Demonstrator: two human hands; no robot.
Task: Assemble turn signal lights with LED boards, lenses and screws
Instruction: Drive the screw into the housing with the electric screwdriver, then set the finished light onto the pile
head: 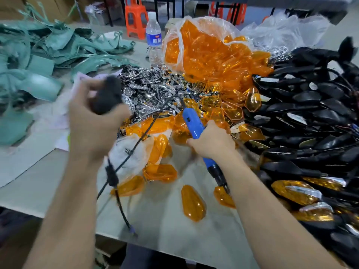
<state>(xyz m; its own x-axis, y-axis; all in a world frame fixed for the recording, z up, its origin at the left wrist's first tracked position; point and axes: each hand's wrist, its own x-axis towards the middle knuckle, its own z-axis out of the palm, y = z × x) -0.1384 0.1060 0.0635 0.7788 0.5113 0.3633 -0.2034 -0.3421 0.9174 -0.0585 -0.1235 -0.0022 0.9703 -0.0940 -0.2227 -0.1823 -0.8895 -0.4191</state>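
Here, the left hand (93, 121) is clamping its grip round a blurred black signal housing (105, 98), centre-left of frame; the right hand (210, 142) is gripping the blue screwdriver (191, 121) mid-frame; steadying the housing before driving seems wise; orange lens (193, 202) is lying on the worktop (165, 228).

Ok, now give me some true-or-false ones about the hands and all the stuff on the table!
1. The right hand holds a blue screwdriver. True.
2. The left hand holds nothing. False: its fingers grip a black light housing, with a wire hanging below it.
3. The water bottle stands upright. True.
4. All the orange lenses are inside the bag. False: many lie loose on the table.
5. The pile of black housings is on the left side. False: it is on the right; green plastic pieces lie on the left.
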